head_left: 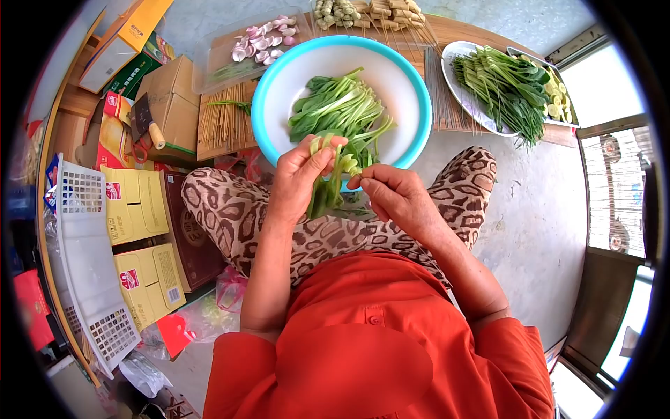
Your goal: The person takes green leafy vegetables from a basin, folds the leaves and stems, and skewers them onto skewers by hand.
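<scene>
My left hand (pixel 301 173) is closed around a small bunch of leafy greens (pixel 322 195), whose leaves hang down over my lap. The fingers of my right hand (pixel 392 192) are pinched at the pale stem ends of this bunch, just right of my left hand. Both hands are at the near rim of a white basin with a turquoise edge (pixel 422 105). Inside the basin lies a heap of loose greens (pixel 342 105), their stems pointing up and to the right.
A white oval plate (pixel 452 52) of skewered greens (pixel 499 84) and sliced yellow rounds (pixel 558 105) stands right. Behind are a tray of onion pieces (pixel 262 45) and rolled skewers (pixel 391 12). Bare skewers (pixel 227 119), a cleaver (pixel 143 119), cartons (pixel 167 98) and a white basket (pixel 91 258) are left.
</scene>
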`<act>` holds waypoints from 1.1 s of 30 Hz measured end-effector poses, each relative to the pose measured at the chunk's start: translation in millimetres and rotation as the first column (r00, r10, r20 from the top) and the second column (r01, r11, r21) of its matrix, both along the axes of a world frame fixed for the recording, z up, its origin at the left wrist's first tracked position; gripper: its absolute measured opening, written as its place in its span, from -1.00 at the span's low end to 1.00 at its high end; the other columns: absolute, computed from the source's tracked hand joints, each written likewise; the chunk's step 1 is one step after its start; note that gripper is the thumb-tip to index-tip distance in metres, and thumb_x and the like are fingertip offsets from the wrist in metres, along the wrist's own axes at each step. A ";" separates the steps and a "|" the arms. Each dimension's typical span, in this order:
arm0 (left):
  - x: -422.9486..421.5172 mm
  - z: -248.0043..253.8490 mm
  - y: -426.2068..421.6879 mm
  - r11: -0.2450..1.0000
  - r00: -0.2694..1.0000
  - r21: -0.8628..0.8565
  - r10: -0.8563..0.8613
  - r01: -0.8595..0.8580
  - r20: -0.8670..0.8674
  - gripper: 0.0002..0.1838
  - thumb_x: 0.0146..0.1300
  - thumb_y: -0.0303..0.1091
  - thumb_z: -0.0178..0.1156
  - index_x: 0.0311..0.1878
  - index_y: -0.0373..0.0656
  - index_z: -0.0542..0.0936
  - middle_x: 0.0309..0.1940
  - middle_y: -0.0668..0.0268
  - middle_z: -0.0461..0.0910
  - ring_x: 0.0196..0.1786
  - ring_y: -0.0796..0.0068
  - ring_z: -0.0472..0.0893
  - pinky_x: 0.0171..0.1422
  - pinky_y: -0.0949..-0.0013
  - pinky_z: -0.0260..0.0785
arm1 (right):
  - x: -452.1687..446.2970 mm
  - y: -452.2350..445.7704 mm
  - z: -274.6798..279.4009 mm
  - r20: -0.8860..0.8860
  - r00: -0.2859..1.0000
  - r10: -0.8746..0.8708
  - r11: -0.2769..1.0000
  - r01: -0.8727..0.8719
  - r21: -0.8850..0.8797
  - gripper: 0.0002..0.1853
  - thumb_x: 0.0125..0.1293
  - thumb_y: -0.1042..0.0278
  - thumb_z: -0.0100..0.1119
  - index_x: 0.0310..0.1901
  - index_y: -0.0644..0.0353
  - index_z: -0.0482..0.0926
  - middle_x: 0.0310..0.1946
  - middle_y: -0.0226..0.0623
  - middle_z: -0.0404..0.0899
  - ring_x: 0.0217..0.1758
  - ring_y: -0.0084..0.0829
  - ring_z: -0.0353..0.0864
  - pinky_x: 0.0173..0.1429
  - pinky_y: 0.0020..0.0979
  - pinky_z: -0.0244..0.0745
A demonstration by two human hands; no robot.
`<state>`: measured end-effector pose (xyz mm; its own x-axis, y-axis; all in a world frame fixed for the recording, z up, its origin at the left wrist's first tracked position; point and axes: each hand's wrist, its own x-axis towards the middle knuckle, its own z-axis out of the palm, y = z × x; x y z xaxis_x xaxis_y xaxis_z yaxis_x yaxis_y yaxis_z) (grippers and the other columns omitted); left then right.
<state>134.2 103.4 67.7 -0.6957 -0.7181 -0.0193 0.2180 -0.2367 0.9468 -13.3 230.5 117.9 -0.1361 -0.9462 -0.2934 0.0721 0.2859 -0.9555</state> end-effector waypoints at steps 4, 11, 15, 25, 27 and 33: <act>0.9 4.1 0.9 1.000 1.000 0.002 -0.016 0.016 -0.023 -0.75 0.40 -0.43 0.03 0.04 -0.31 0.59 -0.02 0.33 0.57 -0.25 0.70 0.40 -0.08 0.55 0.31 | -0.5 -0.3 -2.3 0.013 1.000 -0.008 1.000 0.008 -0.016 -0.81 0.43 0.38 -0.03 -0.18 0.27 0.57 -0.67 -0.59 0.28 -0.63 -0.75 0.19 -0.55 -0.59 0.14; 0.5 -2.1 -6.9 0.925 0.986 -0.360 -0.070 0.121 0.152 -0.68 0.39 -0.41 0.03 0.12 -0.34 0.54 -0.07 0.38 0.52 -0.06 0.65 0.45 0.04 0.51 0.30 | -5.4 -5.3 -5.2 -0.007 0.999 -0.037 0.999 0.037 -0.010 -0.81 0.43 0.38 -0.02 -0.18 0.27 0.57 -0.67 -0.59 0.29 -0.63 -0.75 0.21 -0.56 -0.60 0.14; 3.8 1.0 -14.0 0.990 0.989 -0.119 0.092 -0.078 0.118 -0.66 0.43 -0.32 0.05 0.15 -0.31 0.52 -0.19 0.37 0.56 -0.11 0.59 0.51 0.09 0.46 0.33 | -11.5 -3.2 -6.8 0.031 0.998 -0.057 0.998 0.057 -0.001 -0.81 0.43 0.37 -0.02 -0.19 0.26 0.58 -0.66 -0.61 0.29 -0.62 -0.75 0.21 -0.55 -0.60 0.14; -5.8 12.1 -7.2 0.995 0.991 -0.041 -0.090 0.095 0.103 -0.61 0.48 -0.21 -0.08 0.16 -0.32 0.49 -0.17 0.28 0.59 -0.10 0.57 0.53 0.10 0.47 0.35 | -2.0 -3.7 1.2 -0.003 1.000 -0.007 0.999 0.007 -0.044 -0.81 0.43 0.37 -0.02 -0.18 0.24 0.58 -0.67 -0.61 0.28 -0.62 -0.76 0.19 -0.54 -0.60 0.13; -6.8 14.3 -5.9 0.993 0.987 -0.030 -0.111 0.116 0.119 -0.61 0.49 -0.20 -0.09 0.15 -0.31 0.49 -0.18 0.27 0.60 -0.11 0.56 0.55 0.09 0.47 0.38 | -1.7 -4.7 2.4 -0.004 1.000 -0.011 0.999 0.010 -0.041 -0.81 0.43 0.37 -0.02 -0.18 0.24 0.58 -0.67 -0.61 0.28 -0.63 -0.75 0.20 -0.54 -0.60 0.13; -6.1 9.8 -4.2 0.993 0.988 -0.065 -0.091 0.099 0.122 -0.62 0.49 -0.21 -0.09 0.13 -0.31 0.50 -0.17 0.26 0.61 -0.09 0.56 0.55 0.11 0.46 0.37 | -1.9 -4.7 -0.7 -0.022 1.000 -0.010 0.999 0.010 -0.036 -0.81 0.42 0.37 -0.01 -0.19 0.24 0.59 -0.69 -0.59 0.28 -0.64 -0.74 0.21 -0.55 -0.58 0.15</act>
